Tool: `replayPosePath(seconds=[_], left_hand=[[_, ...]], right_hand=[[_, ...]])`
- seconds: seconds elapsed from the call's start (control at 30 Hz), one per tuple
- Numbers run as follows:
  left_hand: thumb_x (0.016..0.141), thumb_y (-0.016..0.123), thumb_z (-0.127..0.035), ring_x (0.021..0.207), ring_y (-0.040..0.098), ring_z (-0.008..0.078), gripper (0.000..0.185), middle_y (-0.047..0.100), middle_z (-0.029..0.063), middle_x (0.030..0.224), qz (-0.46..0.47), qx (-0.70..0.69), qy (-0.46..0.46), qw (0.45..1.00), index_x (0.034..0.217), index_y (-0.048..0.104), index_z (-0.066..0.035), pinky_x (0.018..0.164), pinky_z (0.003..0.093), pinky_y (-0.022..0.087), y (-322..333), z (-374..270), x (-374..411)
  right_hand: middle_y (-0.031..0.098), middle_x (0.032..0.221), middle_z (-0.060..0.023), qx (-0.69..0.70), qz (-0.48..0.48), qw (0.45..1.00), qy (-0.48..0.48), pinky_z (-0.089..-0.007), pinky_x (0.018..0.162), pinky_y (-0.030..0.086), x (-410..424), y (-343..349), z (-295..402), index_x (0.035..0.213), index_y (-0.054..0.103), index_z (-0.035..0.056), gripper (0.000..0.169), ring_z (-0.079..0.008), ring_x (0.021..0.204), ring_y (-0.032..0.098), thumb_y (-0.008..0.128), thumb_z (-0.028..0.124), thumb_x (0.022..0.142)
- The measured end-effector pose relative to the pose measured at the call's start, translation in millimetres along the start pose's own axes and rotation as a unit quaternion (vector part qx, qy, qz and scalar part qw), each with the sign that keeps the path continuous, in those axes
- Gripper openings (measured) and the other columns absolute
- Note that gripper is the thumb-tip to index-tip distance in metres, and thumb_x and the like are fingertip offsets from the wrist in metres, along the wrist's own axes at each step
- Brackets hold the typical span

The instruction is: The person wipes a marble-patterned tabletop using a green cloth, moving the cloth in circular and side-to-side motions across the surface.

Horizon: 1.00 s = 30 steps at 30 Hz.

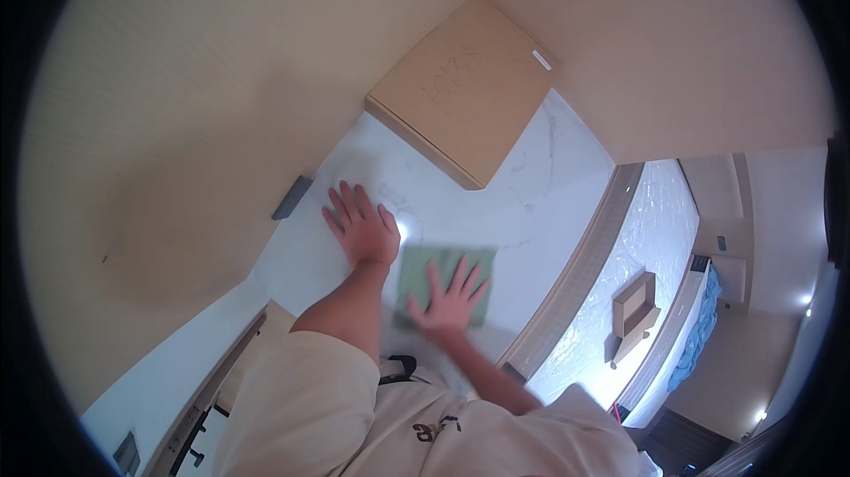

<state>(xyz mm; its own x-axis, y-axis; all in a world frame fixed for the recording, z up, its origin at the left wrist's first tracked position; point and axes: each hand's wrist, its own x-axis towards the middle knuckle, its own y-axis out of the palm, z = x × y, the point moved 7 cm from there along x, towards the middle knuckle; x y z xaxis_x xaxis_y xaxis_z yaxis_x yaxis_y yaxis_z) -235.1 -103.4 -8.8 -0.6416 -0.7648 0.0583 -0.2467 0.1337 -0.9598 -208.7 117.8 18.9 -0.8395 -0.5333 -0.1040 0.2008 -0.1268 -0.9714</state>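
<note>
My left hand (364, 231) lies palm down on a white, grey-veined marble-look surface (544, 151), its fingers spread, with nothing under it that I can see. To its right, my right hand (453, 297) rests flat on a square green cloth (415, 268), fingers apart and not curled around it. The cloth is spread out on the white surface and its edges look slightly blurred. A flat brown cardboard box (458, 92), shut and with handwriting on top, sits farther off in the corner.
Beige walls (199, 111) border the surface. A grey rectangular fitting (292, 198) is at the left wall's base. On the right, a plastic-covered mattress (597, 297) bears an opened small cardboard box (634, 307). A drawer or cabinet edge (219, 377) runs at lower left.
</note>
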Motion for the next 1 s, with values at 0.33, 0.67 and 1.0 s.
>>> replayPosePath(seconds=[0.33,0.67,1.0], left_hand=[[0.1,0.05,-0.031,0.159,0.018,0.0444,0.062,0.029,0.0238,0.168,0.028,0.037,0.005,0.999,0.152,0.042,0.002,0.127,0.0649,0.012,-3,-4,3],[0.101,0.048,-0.031,0.159,0.018,0.0442,0.062,0.028,0.0241,0.168,0.02,0.036,0.011,0.999,0.153,0.039,0.001,0.127,0.0642,0.011,0,-5,1],[0.102,0.047,-0.031,0.16,0.017,0.0439,0.061,0.026,0.0234,0.17,0.02,0.064,0.016,0.998,0.154,0.04,0.001,0.127,0.0635,0.012,4,-3,-1]], right_hand=[[0.018,0.172,-0.028,-0.067,-0.103,0.968,0.22,-0.076,0.12,0.003,76,-23,-139,0.165,0.038,0.026,0.084,-0.0548,0.158,0.009,0.063,0.06,0.091],[0.012,0.176,-0.019,-0.033,-0.111,0.874,0.473,-0.0726,0.123,0.008,283,-81,-388,0.169,0.023,0.0299,0.092,-0.049,0.16,0.01,0.036,0.083,0.095],[0.029,0.171,-0.0196,-0.098,-0.119,0.97,0.19,-0.0666,0.126,0.009,149,-43,-281,0.167,0.03,0.0206,0.083,-0.0421,0.16,0.019,0.056,0.06,0.098]])
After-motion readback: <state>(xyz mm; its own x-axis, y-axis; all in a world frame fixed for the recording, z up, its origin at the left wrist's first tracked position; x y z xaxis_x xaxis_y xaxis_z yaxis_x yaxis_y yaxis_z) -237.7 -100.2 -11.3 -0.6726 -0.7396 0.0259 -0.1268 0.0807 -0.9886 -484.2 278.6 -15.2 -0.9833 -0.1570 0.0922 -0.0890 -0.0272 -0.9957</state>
